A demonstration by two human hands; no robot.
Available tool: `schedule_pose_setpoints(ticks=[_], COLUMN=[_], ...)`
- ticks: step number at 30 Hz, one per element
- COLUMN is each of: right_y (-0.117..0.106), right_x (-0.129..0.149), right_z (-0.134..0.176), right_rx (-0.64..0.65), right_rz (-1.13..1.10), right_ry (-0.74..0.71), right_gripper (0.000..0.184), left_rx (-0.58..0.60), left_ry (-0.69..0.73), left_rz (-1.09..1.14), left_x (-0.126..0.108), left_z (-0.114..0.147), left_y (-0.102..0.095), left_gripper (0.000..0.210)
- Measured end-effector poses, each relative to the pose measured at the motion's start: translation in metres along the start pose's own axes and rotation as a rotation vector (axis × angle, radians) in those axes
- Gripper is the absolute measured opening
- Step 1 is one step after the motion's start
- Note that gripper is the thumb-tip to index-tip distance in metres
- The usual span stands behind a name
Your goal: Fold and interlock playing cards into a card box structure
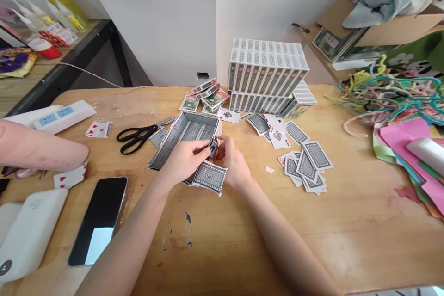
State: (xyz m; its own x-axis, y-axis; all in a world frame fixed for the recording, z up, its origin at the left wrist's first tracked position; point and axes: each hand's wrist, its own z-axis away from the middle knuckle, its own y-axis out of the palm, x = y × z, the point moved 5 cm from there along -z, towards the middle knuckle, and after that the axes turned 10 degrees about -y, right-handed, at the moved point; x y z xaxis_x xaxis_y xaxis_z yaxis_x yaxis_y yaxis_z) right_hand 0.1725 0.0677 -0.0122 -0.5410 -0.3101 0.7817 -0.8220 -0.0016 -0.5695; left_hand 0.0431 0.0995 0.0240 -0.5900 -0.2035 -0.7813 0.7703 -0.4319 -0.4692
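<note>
On the table, at the far left, a white power bank is lying below a rounded pink object, with a power strip sitting behind. A phone is being kept face up nearby, and its screen is reflecting a bright patch. Black-handled scissors are lying just left of an open box walled with patterned playing cards. The box is being held above the table's middle, tilted toward its near end. Its side wall is being pinched near the right corner by the left hand, with thumb and fingers drawn close together. A card flap is hanging outward below the fingers. The outside of that corner is being touched by the right hand, its fingers curling; how firmly they are closed cannot be told, as they are partly hidden. Behind the box, small card packs are lying in a heap, beside a tall stack of packs. Farther right, loose cards are being spread, and fuzzy coloured strings are lying tangled above coloured paper.
</note>
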Motion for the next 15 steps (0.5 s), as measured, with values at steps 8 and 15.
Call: schedule_pose_setpoints(ticks=[8, 15], right_y=[0.008, 0.010], right_x=[-0.012, -0.017], right_z=[-0.002, -0.005], right_rx=[0.032, 0.060], right_rz=[0.140, 0.136], right_ry=[0.027, 0.008], right_gripper=[0.024, 0.021], left_rx=[0.019, -0.038], left_ry=[0.035, 0.063], left_rz=[-0.053, -0.146], left_x=[0.003, 0.004], left_z=[-0.002, -0.003], left_y=[0.006, 0.009], left_gripper=[0.042, 0.042])
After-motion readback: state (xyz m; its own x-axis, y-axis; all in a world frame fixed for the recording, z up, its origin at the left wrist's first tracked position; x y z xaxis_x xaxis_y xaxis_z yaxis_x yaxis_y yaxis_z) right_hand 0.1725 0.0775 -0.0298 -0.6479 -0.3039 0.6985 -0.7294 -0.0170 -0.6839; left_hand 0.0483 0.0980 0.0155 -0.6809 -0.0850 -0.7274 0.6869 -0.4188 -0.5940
